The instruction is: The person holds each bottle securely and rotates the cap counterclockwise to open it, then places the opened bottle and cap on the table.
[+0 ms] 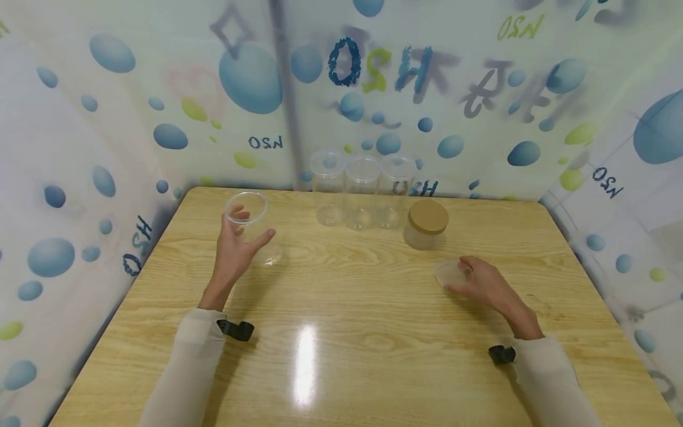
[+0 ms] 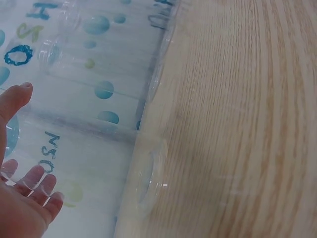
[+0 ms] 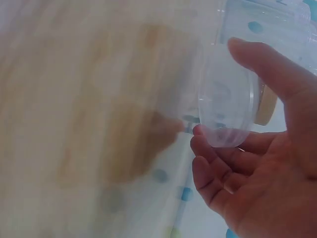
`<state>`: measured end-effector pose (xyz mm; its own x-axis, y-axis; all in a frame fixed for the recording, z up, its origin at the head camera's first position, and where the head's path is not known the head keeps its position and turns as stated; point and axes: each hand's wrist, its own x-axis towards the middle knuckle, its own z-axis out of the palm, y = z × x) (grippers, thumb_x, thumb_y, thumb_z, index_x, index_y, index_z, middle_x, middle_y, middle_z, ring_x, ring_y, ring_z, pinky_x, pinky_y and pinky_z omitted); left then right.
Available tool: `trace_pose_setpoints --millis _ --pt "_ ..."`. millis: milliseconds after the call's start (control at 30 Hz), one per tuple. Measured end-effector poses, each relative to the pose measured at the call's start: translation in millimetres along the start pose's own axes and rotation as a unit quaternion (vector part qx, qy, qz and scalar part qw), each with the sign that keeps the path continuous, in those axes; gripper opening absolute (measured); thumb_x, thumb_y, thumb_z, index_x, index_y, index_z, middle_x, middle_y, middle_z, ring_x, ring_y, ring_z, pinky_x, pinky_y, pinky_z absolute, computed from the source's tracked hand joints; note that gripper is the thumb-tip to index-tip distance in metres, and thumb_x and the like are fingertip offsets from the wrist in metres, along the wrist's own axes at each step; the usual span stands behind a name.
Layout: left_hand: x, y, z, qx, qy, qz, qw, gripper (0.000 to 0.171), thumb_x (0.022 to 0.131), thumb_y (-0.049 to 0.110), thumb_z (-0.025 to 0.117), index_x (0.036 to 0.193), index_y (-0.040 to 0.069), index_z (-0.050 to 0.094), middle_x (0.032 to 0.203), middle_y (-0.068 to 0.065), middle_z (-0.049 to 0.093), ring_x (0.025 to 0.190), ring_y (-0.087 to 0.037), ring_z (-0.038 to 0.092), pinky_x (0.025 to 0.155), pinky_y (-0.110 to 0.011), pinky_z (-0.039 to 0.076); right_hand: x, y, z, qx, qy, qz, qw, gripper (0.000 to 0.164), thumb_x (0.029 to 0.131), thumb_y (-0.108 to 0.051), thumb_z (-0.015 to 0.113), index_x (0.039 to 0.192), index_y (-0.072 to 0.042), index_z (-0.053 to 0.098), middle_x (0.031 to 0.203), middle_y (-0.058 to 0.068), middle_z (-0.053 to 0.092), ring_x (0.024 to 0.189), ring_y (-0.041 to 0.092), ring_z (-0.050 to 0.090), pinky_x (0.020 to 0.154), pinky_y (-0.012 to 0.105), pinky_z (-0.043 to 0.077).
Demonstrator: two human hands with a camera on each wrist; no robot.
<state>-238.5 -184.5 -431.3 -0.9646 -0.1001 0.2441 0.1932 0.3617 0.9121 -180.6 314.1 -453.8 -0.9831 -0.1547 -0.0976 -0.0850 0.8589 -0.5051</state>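
At the table's back left, a tall clear plastic jar (image 1: 269, 255) stands upright with its mouth uncovered. My left hand (image 1: 233, 246) is around its left side, fingers behind the clear wall. The left thumb (image 2: 17, 99) stretches away from the fingers, which are loosely bent near the jar's rim. On the right, my right hand (image 1: 482, 284) holds a shallow clear plastic lid (image 3: 228, 94) tilted on edge, thumb at one side of its rim and fingertips at the other.
Three tall clear jars (image 1: 361, 190) stand in a row at the table's back edge. Beside them is a short clear jar (image 1: 421, 238) topped with a tan lid (image 1: 428, 215). Printed cloth walls (image 1: 352, 107) border the wooden table (image 1: 341, 296).
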Motion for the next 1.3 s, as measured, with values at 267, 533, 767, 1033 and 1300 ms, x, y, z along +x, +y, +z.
trace_pose_setpoints --millis 267,533,767,1033,1300 --pt "-0.5 -2.1 -0.7 0.007 0.000 -0.009 0.9999 0.085 0.083 0.022 0.081 0.148 0.009 0.028 0.141 -0.020 0.043 0.133 -0.032 0.041 0.114 -0.050 0.030 -1.9 4.5 5.5 -0.005 -0.003 -0.015 1.000 0.081 0.082 -0.031 0.081 0.134 0.019 0.044 0.129 0.037 0.055 0.118 0.050 0.054 0.096 0.059 0.046" --pt "0.4 -2.3 -1.8 0.013 0.002 -0.014 0.9998 0.084 0.084 0.023 0.080 0.148 0.008 0.027 0.141 -0.021 0.043 0.133 -0.036 0.039 0.114 -0.052 0.030 -1.8 1.5 3.8 -0.009 -0.007 -0.017 1.000 0.082 0.080 -0.030 0.082 0.133 0.020 0.044 0.129 0.039 0.052 0.117 0.052 0.052 0.096 0.060 0.044" --pt "2.6 -2.8 -0.2 0.010 -0.001 -0.013 0.9999 0.086 0.084 0.021 0.080 0.149 0.007 0.026 0.142 -0.024 0.042 0.135 -0.038 0.038 0.115 -0.052 0.029 0.6 0.6 3.2 -0.024 -0.009 -0.017 1.000 0.080 0.079 -0.030 0.082 0.130 0.020 0.045 0.126 0.039 0.051 0.114 0.052 0.051 0.095 0.061 0.043" --pt "3.9 -3.9 0.0 0.011 -0.001 -0.009 0.9999 0.086 0.084 0.021 0.080 0.149 0.007 0.025 0.143 -0.025 0.041 0.136 -0.036 0.038 0.115 -0.051 0.029 1.3 0.7 2.5 -0.025 -0.019 -0.012 0.999 0.080 0.080 -0.031 0.081 0.132 0.018 0.044 0.126 0.038 0.049 0.115 0.054 0.048 0.095 0.062 0.042" --pt "2.6 -5.5 -0.1 0.003 -0.001 -0.020 0.9998 0.090 0.085 0.024 0.079 0.150 0.004 0.022 0.145 -0.025 0.040 0.137 -0.037 0.036 0.116 -0.052 0.028 2.7 2.2 4.0 -0.028 -0.019 -0.013 0.999 0.081 0.078 -0.030 0.083 0.130 0.018 0.046 0.124 0.038 0.050 0.113 0.054 0.048 0.094 0.062 0.042"
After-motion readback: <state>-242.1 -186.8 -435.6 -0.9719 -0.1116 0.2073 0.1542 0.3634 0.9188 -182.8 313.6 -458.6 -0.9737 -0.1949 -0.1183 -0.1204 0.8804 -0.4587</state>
